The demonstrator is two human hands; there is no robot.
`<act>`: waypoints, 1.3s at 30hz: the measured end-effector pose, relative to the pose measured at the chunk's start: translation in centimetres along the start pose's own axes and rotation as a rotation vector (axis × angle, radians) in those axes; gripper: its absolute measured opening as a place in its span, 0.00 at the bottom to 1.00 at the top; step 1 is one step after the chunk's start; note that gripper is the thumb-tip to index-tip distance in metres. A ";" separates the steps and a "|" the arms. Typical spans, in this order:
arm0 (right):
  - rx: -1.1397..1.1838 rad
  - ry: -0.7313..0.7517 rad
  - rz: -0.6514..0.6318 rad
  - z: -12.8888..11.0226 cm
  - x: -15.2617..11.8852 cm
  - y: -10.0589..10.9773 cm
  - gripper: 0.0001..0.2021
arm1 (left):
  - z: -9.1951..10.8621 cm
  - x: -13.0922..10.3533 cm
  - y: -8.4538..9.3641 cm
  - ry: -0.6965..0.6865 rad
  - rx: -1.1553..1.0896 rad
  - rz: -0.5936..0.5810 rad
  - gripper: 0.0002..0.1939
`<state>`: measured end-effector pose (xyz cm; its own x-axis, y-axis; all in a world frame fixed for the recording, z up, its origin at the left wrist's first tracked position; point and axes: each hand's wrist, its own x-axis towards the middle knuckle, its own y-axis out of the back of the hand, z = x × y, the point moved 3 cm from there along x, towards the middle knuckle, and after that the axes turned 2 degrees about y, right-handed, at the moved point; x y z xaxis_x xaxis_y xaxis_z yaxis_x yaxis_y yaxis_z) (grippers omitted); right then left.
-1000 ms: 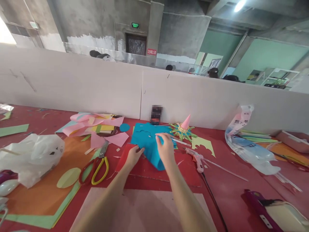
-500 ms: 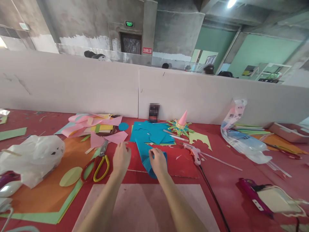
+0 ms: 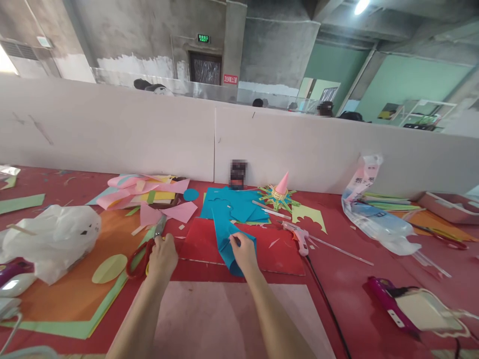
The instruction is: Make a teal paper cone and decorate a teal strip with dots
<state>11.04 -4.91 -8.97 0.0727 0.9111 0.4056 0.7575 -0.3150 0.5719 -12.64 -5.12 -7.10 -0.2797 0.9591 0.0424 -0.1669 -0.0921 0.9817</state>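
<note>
My left hand (image 3: 163, 255) is over the scissors (image 3: 137, 259), which have one red and one yellow handle. Its curled fingers are at the scissors' pivot, and the palm covers most of the yellow loop. My right hand (image 3: 245, 253) pinches the curled sheet of blue paper (image 3: 223, 234), thumb and forefinger together at its middle. This blue piece bends over a red board (image 3: 200, 243). More blue paper sheets (image 3: 247, 199), some with cut-out edges, lie just behind it.
A pink glue gun (image 3: 299, 237) with a black cord rests right of the red board. Behind it stands a pink paper cone (image 3: 281, 183) on a woven base. A crumpled white plastic bag (image 3: 56, 242) sits at left, and a white partition (image 3: 149, 129) closes off the table's back.
My left hand has moved left and down from beside the blue paper onto the scissors. The right hand stays at the blue paper, its fingers now pinched closer.
</note>
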 end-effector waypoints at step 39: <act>1.096 -0.333 -0.232 -2.7 0.1 0.6 0.14 | 10.6 -5.4 4.9 -0.210 -1.292 0.256 0.06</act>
<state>9.76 -5.71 -6.71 -0.0976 0.9926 0.0725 0.9175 0.1180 -0.3799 -1.95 -7.92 -0.52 -0.3067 0.8891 0.3399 -0.9351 -0.3481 0.0669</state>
